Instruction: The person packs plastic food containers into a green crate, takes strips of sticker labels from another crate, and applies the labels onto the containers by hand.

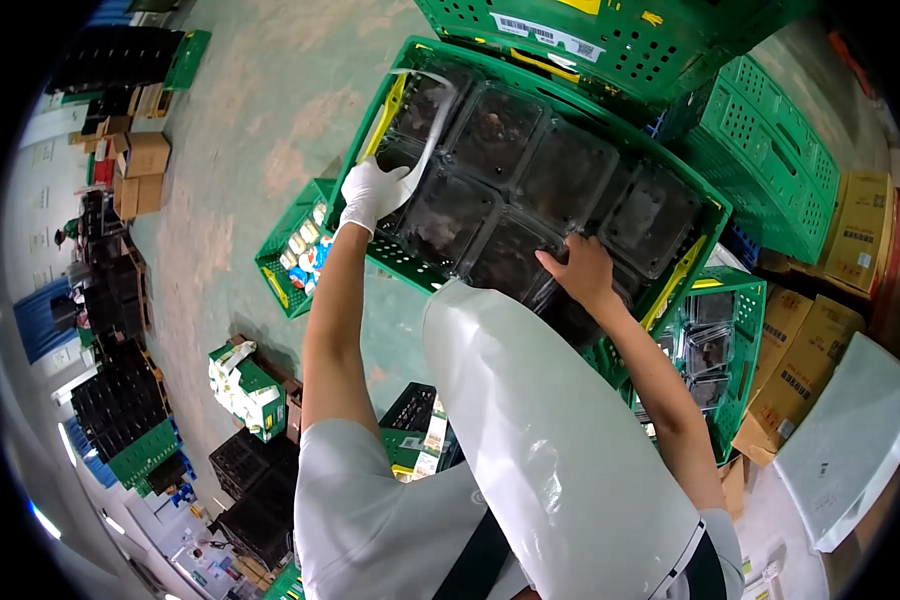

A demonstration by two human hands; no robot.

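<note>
A green crate (705, 185) with yellow handles holds rows of lidded clear plastic boxes (495, 135) with dark contents that I cannot make out. My left hand (370, 193), in a white glove, is at the crate's left side. Its fingers close around the lower end of a curved white strip (438, 125), which arches over the boxes at that end. Bare, my right hand (582, 268) reaches into the near side of the crate. Its thumb and bent fingers grip the edge of a clear plastic box (515, 255) in the near row.
Another green crate (620, 50) stands at the far side, with stacked green crates (770, 150) to its right. A crate of clear boxes (748, 330) sits at lower right beside cardboard cartons (800, 350). At left, a small crate (275, 265) holds colourful packets.
</note>
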